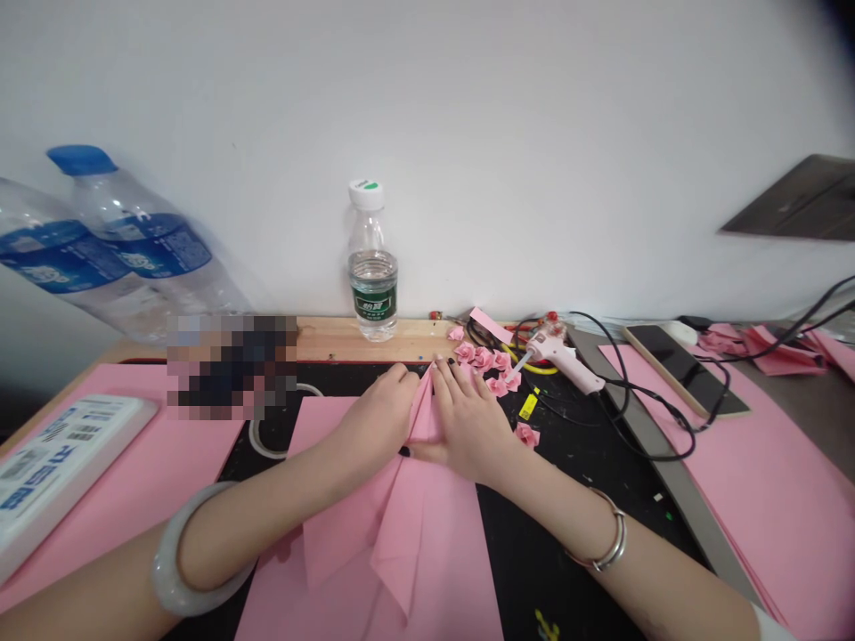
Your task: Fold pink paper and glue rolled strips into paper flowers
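In front of me lies a creased sheet of pink paper (401,543), its folds meeting near the top between my hands, on top of other pink paper (460,596). My left hand (391,405) is curled at the left side of the crease, fingers closed on the paper; its fingertips are partly hidden. My right hand (468,423) presses flat on the right side, fingers stretched out and thumb pointing left across the fold. Small pink paper roses (482,358) cluster just beyond my right hand. A single paper rose (527,434) sits beside it.
A pink glue gun (565,358) with black cable lies behind right. A phone (688,369) rests on pink sheets at right. A water bottle (374,276) stands by the wall; large bottles (143,240) lean at left near a white box (67,472). One patch is pixelated.
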`<state>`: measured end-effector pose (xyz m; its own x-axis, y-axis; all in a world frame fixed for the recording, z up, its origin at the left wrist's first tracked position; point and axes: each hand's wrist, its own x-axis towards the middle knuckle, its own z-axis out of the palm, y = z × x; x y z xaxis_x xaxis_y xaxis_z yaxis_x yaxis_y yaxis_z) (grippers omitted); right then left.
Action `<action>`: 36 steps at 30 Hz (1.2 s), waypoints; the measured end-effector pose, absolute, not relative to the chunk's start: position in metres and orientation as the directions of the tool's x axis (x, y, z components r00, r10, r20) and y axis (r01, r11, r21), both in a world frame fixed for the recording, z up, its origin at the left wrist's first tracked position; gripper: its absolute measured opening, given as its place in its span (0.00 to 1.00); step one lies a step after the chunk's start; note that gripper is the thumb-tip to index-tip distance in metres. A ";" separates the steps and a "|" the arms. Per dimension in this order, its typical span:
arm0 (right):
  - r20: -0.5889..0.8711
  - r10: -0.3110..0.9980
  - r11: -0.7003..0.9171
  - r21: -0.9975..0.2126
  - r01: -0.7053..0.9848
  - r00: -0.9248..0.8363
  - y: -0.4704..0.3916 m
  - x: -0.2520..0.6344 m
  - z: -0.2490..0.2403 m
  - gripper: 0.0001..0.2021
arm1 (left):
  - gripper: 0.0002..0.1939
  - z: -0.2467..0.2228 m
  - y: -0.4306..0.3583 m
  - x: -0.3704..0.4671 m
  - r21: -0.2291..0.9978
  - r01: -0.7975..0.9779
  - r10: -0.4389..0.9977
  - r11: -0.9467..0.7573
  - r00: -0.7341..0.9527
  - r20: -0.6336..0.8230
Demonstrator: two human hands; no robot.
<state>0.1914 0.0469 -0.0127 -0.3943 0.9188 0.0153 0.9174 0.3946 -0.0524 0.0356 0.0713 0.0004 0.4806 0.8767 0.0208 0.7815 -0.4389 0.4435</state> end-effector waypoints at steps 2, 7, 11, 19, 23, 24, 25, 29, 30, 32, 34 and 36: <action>0.012 0.918 0.396 -0.052 0.917 -0.396 0.047 0.191 -0.012 0.51 | 0.14 -0.001 0.070 0.035 0.444 0.773 0.869 -0.453 0.494 0.025; -0.012 0.923 0.383 -0.079 0.920 -0.385 0.048 0.190 -0.009 0.51 | 0.15 -0.001 0.067 0.037 0.424 0.775 0.861 -0.469 0.507 0.025; -0.011 0.928 0.369 -0.117 0.922 -0.373 0.048 0.191 -0.009 0.52 | 0.18 0.001 0.067 0.040 0.407 0.784 0.861 -0.469 0.508 0.013; 0.029 0.922 0.387 -0.140 0.911 -0.387 0.047 0.192 -0.012 0.49 | 0.31 0.004 0.059 0.038 0.383 0.766 0.842 -0.516 0.535 0.063; 0.033 0.918 0.395 -0.140 0.908 -0.394 0.047 0.193 -0.012 0.46 | 0.38 -0.014 0.062 0.035 0.379 0.752 0.820 -0.539 0.571 0.033; 0.035 0.918 0.397 -0.139 0.907 -0.396 0.047 0.193 -0.013 0.46 | 0.39 -0.017 0.062 0.034 0.376 0.759 0.821 -0.531 0.570 0.010; 0.037 0.917 0.399 -0.139 0.907 -0.397 0.047 0.193 -0.014 0.46 | 0.39 -0.018 0.061 0.034 0.370 0.771 0.826 -0.517 0.564 -0.021; 0.034 0.915 0.403 -0.137 0.905 -0.403 0.048 0.194 -0.014 0.47 | 0.37 -0.009 0.055 0.034 0.357 0.814 0.835 -0.459 0.532 -0.139; 0.032 0.915 0.403 -0.138 0.905 -0.403 0.048 0.194 -0.014 0.47 | 0.36 -0.004 0.054 0.035 0.367 0.813 0.834 -0.452 0.531 -0.149; 0.029 0.915 0.402 -0.137 0.905 -0.402 0.048 0.194 -0.013 0.47 | 0.33 0.003 0.050 0.034 0.389 0.802 0.828 -0.453 0.540 -0.151; 0.022 0.914 0.403 -0.133 0.905 -0.404 0.048 0.194 -0.013 0.47 | 0.31 0.005 0.046 0.033 0.385 0.791 0.814 -0.476 0.562 -0.146; 0.015 0.914 0.405 -0.126 0.906 -0.406 0.048 0.194 -0.012 0.47 | 0.30 0.003 0.043 0.031 0.356 0.778 0.796 -0.517 0.590 -0.134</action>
